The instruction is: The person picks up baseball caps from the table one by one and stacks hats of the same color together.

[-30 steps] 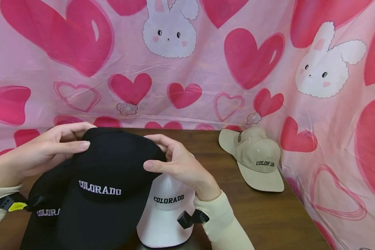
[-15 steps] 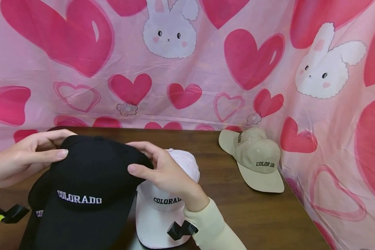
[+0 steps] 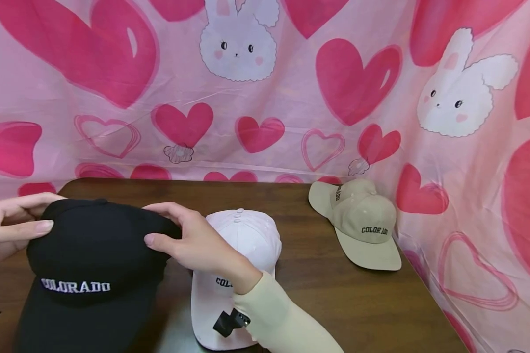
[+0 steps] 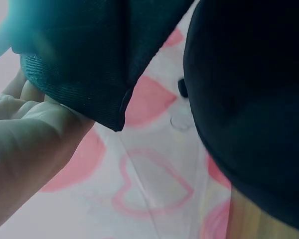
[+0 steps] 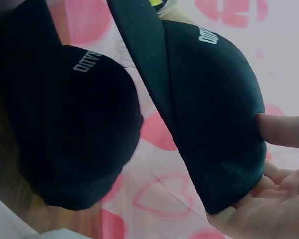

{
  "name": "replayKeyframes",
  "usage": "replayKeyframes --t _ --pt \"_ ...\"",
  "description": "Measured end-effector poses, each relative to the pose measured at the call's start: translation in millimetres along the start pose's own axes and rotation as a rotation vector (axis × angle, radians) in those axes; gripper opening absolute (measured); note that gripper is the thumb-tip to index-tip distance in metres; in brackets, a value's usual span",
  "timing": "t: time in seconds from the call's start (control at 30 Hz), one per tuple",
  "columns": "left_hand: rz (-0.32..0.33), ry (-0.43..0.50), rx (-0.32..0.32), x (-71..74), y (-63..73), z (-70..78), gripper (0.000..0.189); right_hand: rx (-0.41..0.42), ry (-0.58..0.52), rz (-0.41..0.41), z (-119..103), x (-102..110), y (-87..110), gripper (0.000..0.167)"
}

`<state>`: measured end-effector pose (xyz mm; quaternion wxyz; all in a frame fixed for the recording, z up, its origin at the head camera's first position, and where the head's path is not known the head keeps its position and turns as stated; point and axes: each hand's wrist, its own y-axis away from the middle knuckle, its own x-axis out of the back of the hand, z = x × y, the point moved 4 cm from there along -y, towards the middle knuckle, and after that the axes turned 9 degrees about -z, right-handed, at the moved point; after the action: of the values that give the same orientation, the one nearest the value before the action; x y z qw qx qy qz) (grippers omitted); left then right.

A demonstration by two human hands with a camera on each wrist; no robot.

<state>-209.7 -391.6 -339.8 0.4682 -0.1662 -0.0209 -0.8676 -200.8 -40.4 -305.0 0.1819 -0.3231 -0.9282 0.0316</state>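
Observation:
Both hands hold a black baseball cap (image 3: 101, 250) by the sides of its crown, with white COLORADO lettering and the brim pointing toward the viewer. My left hand (image 3: 11, 228) pinches the crown's left side, thumb in front. On the opposite side my right hand (image 3: 198, 240) pinches it in the same way. In the right wrist view the held cap hangs above a second black cap (image 5: 89, 124) that rests on the table; the held one hides it in the head view. A white COLORADO cap (image 3: 249, 238) lies on the table, partly behind the right hand and wrist.
Two overlapping beige caps (image 3: 368, 220) lie at the table's back right corner. The brown wooden table (image 3: 335, 299) reaches back to a pink curtain (image 3: 256, 169) printed with hearts and rabbits, which also hangs along the right side.
Both hands have carried the black cap to the left and slightly lower, over the other black cap. More of the white cap's crown shows now. The beige caps have stayed put.

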Motion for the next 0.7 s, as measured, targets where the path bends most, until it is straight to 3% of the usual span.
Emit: replayKeyframes --t 0.1,0.2,0.37,0.43,0.47,0.57,0.7 --pt "-0.009 0.070 -0.107 10.0 6.9 -9.2 0.057 -0.038 0.055 0.005 0.7 -6.0 -12.8 0.047" --pt "-0.114 0.172 -0.184 19.8 12.5 -19.6 0.065 -0.080 0.088 0.010 3.2 -13.1 -24.5 0.046" --pt "-0.114 0.218 -0.027 31.7 26.1 -43.2 0.066 -0.156 0.191 0.030 14.5 -27.3 -41.0 0.045" --pt "-0.119 0.244 -0.038 32.8 29.8 -52.7 0.066 -0.184 0.224 0.035 20.6 -32.8 -45.6 0.046" --pt "-0.179 0.285 -0.086 32.4 30.2 -57.0 0.068 -0.198 0.238 0.036 23.4 -35.4 -47.3 0.046" --pt "-0.250 0.321 -0.130 32.3 32.0 -67.6 0.071 -0.227 0.279 0.038 30.7 -42.0 -50.6 0.046" --pt "-0.309 0.358 -0.062 33.6 32.8 -78.9 0.071 -0.249 0.337 0.053 37.5 -47.0 -52.7 0.046"
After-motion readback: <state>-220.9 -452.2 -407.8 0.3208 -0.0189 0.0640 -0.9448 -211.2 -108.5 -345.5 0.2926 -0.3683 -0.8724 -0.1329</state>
